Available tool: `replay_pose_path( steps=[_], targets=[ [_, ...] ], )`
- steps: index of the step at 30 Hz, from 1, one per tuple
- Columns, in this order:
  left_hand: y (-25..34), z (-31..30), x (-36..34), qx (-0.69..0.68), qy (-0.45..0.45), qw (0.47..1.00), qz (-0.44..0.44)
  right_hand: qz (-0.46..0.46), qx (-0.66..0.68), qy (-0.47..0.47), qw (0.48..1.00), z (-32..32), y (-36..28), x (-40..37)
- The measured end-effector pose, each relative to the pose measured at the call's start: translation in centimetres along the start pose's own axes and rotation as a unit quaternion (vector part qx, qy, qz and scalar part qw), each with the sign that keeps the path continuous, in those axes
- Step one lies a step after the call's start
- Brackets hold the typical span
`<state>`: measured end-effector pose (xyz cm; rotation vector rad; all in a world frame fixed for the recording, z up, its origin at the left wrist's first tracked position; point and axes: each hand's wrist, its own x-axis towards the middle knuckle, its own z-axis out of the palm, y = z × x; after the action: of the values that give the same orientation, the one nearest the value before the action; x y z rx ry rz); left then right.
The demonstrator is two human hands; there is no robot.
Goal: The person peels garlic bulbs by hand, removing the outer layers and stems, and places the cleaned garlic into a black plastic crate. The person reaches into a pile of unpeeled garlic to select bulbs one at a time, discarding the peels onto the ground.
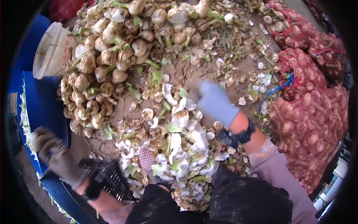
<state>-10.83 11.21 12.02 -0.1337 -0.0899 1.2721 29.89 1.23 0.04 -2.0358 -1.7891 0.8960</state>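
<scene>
My left hand (pixel 56 155), in a soiled grey glove, is closed around a pale, rounded garlic bulb (pixel 34 142) beside the blue tub's rim (pixel 27 123). The fingers wrap over the bulb and hide part of it. Over the dirt floor, my right hand (pixel 213 100) wears a light blue-grey glove, its fingers smeared by motion. Loose white garlic skins (pixel 188 138) lie just below that hand, spread down to my feet. Ahead and to the left rises a large heap of garlic bulbs (pixel 112 56) with dirty skins and cut green stems.
A white bucket (pixel 48 50) leans at the heap's left edge. Between the tub and my leg stands a black plastic crate (pixel 112 173). Red mesh sacks (pixel 307 127) full of garlic line the right side, one tied with blue string (pixel 274 90). Scraps litter the ground.
</scene>
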Motion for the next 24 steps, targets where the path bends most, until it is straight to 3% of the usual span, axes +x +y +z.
replay_pose_path(
  steps=[2, 3, 4, 5, 6, 8, 9, 10, 12, 14, 16, 17, 19, 20, 22, 24],
  targets=[
    [1.3, 2.2, -0.7, 0.142, 0.009, 0.989, 0.047, 0.072, -0.096, 0.199, 0.972, -2.7, 3.0, 3.8],
    [0.0, 1.9, -0.1, 0.316, 0.054, 0.942, 0.095, 0.064, -0.180, 0.233, 0.953, -3.5, 4.9, 5.8],
    [-1.9, -0.2, 0.0, 0.575, 0.071, 0.803, 0.139, 0.057, -0.262, 0.264, 0.926, -4.0, 6.5, 7.8],
    [-6.3, -2.6, 0.2, 0.782, 0.084, 0.592, 0.175, 0.057, -0.262, 0.272, 0.924, -4.0, 8.3, 9.8],
    [-9.0, -4.3, 0.4, 0.695, 0.124, 0.701, 0.101, 0.054, -0.304, 0.229, 0.923, -3.9, 9.8, 11.5],
    [-12.7, -8.2, 0.1, 0.748, 0.179, 0.637, -0.049, 0.050, -0.349, 0.182, 0.918, -4.2, 9.9, 12.2],
    [-13.8, -9.5, -0.5, 0.763, 0.145, 0.623, -0.093, 0.087, -0.348, 0.111, 0.927, -4.4, 8.8, 12.0],
    [-14.0, -11.4, -1.1, 0.725, 0.146, 0.658, -0.143, 0.123, -0.346, 0.040, 0.929, -4.3, 7.7, 11.6],
    [-15.4, -13.5, -2.1, 0.699, 0.159, 0.675, -0.174, 0.074, -0.262, 0.025, 0.962, -1.4, 6.0, 8.2],
    [-16.8, -14.5, -2.2, 0.856, -0.016, 0.509, -0.082, -0.021, -0.123, -0.045, 0.991, 1.7, 2.8, 3.4],
    [-17.2, -14.6, -1.7, 0.880, -0.102, 0.460, -0.059, -0.106, -0.033, -0.078, 0.991, 3.3, -0.3, 0.3],
    [-16.3, -15.4, -2.0, 0.859, -0.116, 0.488, -0.102, -0.105, -0.020, -0.085, 0.991, 3.9, -0.9, -0.5],
    [-15.9, -15.8, -3.7, 0.734, 0.041, 0.649, -0.196, -0.021, 0.295, -0.058, 0.954, 4.2, -1.8, -1.5],
    [-16.2, -15.0, -3.9, 0.656, 0.114, 0.716, -0.211, -0.020, 0.298, -0.057, 0.953, 3.7, -2.1, -1.9],
    [-16.3, -14.8, -4.2, 0.670, 0.088, 0.715, -0.177, 0.097, 0.567, -0.138, 0.806, 2.4, -2.5, -2.3],
    [-16.5, -14.8, -4.8, 0.679, 0.069, 0.716, -0.146, 0.078, 0.545, -0.169, 0.818, 2.9, -3.6, -2.4]
  ],
)
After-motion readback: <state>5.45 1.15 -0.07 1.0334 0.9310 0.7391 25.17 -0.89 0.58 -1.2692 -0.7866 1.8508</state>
